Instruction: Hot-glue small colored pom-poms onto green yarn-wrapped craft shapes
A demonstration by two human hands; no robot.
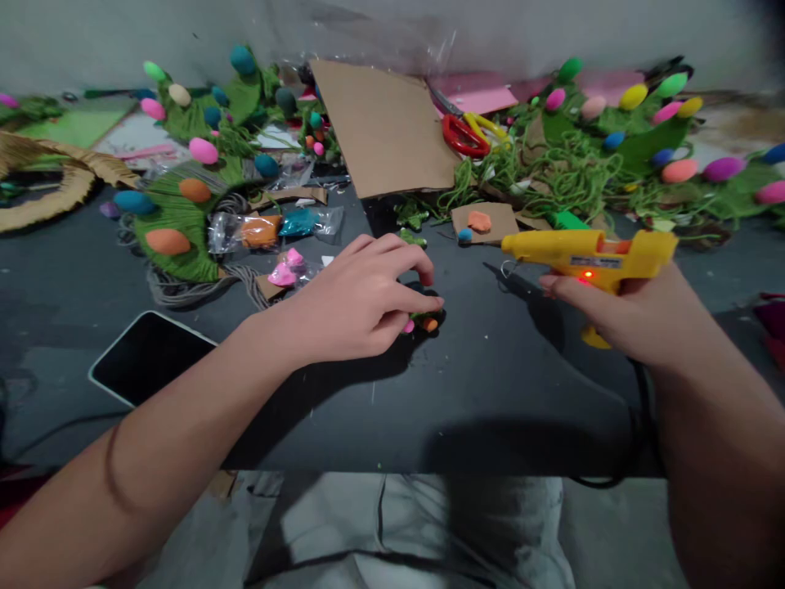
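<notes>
My right hand (619,307) is wrapped round a yellow glue gun (589,249) with a lit red light, its nozzle pointing left above the dark table. At the middle, my left hand (380,298) reaches down with bent fingers over a small green piece with orange and pink balls (430,325). The index fingertip touches or nearly touches that piece, and the hand hides part of it. Just beyond the fingers lies a small green yarn piece (412,238). A cardboard scrap (503,222) bears orange clay and a blue ball.
A phone (150,357) lies at the left, partly behind my forearm. Clay packets (261,231) and a green yarn wreath piece (177,213) sit beyond it. Brown cardboard (386,131), red-handled scissors (464,137) and tangled green yarn (552,184) line the back. The gun's cord hangs at the right.
</notes>
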